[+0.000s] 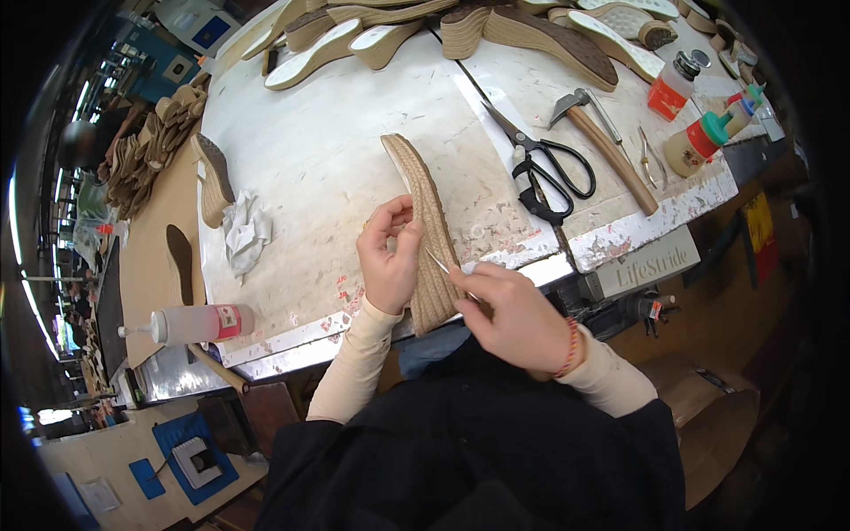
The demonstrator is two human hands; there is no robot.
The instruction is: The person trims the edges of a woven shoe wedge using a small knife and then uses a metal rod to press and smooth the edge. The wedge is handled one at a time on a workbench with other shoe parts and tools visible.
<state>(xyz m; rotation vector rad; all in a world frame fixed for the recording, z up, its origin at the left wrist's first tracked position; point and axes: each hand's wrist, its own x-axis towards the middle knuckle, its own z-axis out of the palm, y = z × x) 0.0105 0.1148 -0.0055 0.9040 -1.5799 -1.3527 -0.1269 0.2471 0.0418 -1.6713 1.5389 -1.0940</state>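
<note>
A tan wedge shoe sole (431,212) with braided rope-like sides stands on its edge at the front of the worktable, its thin toe end pointing away from me. My left hand (390,252) is closed on its left side, thumb and fingers pinching at the rim. My right hand (513,319) grips a slim pointed metal tool (437,262), whose tip touches the braided side close to my left thumb. Its handle is hidden in my fingers, so its exact kind does not show.
Black-handled scissors (540,168), a hammer (606,150) and several glue bottles (699,142) lie or stand to the right. More wedge soles (549,44) line the far edge. At left are a crumpled white cloth (246,232) and a bottle of pink liquid (204,324) on its side.
</note>
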